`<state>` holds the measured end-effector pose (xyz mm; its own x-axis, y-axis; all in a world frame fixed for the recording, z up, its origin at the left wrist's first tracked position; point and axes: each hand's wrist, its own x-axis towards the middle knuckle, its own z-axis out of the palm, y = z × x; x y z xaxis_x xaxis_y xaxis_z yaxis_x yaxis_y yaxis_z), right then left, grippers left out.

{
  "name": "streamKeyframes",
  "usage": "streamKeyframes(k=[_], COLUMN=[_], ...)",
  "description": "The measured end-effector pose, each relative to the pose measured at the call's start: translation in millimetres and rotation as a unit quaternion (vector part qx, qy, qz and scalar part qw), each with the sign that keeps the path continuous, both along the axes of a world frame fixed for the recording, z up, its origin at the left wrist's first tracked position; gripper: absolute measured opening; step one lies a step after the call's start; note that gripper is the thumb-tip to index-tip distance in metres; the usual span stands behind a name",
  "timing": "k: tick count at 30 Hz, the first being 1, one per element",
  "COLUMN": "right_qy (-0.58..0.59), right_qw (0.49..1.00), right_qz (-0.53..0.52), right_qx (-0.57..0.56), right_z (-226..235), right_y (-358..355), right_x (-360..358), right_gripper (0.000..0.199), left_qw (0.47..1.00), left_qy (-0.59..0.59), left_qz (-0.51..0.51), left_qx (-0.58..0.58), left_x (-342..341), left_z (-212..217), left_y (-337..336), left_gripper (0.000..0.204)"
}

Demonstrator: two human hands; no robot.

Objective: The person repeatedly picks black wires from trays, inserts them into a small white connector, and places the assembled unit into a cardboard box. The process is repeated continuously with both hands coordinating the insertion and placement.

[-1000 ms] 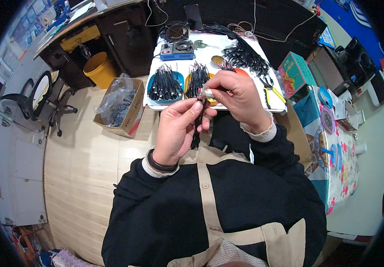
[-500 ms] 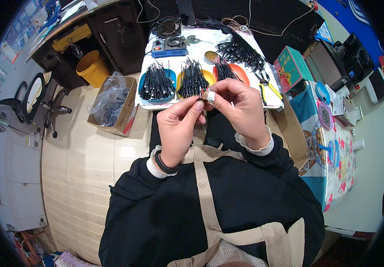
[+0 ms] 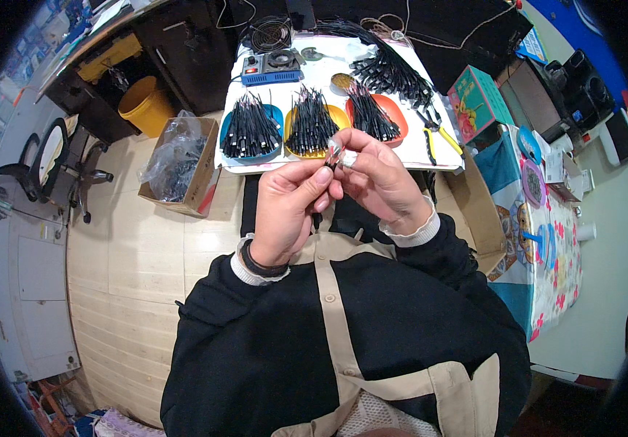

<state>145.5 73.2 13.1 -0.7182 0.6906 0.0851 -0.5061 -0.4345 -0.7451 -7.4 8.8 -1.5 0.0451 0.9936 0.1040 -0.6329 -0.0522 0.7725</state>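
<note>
My left hand (image 3: 287, 207) pinches a short black cable (image 3: 317, 221) between thumb and forefinger, its lower end hanging below the palm. My right hand (image 3: 383, 183) closes on the thin wires (image 3: 334, 156) at the cable's upper end; a white wrap covers my right thumb tip. Both hands meet in front of the table's near edge. Beyond them, short black cables fill a blue tray (image 3: 279, 120), a yellow tray (image 3: 343, 116) and an orange-red tray (image 3: 395, 113). Yellow-handled pliers (image 3: 441, 135) lie to the right.
A small blue heating unit (image 3: 273, 71), a fan (image 3: 270, 33) and a round tin (image 3: 342, 81) stand farther back. A long bundle of black cables (image 3: 394, 76) lies at the back right. Left of the table are a cardboard box (image 3: 201, 186) and a yellow bucket (image 3: 146, 109).
My right fingers have tilted and moved slightly lower around the wire ends, and more of the wires shows. The cable's lower end now shows under my left hand. The view has shifted slightly.
</note>
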Motion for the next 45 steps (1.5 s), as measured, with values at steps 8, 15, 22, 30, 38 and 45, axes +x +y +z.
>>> streamKeyframes(k=[8,15,22,30,38,45], right_qy=[-0.049,0.013,-0.044,-0.02,-0.058,-0.059], right_qw=[0.997,0.996,0.998,0.994,0.998,0.998], right_qz=[0.047,0.067,0.035,0.073,0.023,-0.032], right_qx=[0.03,-0.064,-0.008,-0.075,-0.025,0.017], right_z=[1,-18,-20,-38,-36,-41], right_y=[11,4,8,17,15,6], right_x=[15,5,9,5,3,-1], right_gripper=[0.026,0.025,0.026,0.026,0.027,0.026], left_qw=[0.998,0.997,0.997,0.995,0.994,0.992], left_qy=[0.043,0.065,0.062,0.056,0.066,0.089], left_qz=[-0.049,-0.038,-0.051,-0.072,-0.079,-0.069], left_qx=[-0.002,0.01,-0.018,-0.041,-0.044,-0.058], left_x=[-4,-5,-6,-8,-11,-11], left_z=[1,-4,-10,-19,-19,-19], left_y=[-1,1,3,13,17,12], left_gripper=[0.016,0.016,0.015,0.014,0.015,0.017])
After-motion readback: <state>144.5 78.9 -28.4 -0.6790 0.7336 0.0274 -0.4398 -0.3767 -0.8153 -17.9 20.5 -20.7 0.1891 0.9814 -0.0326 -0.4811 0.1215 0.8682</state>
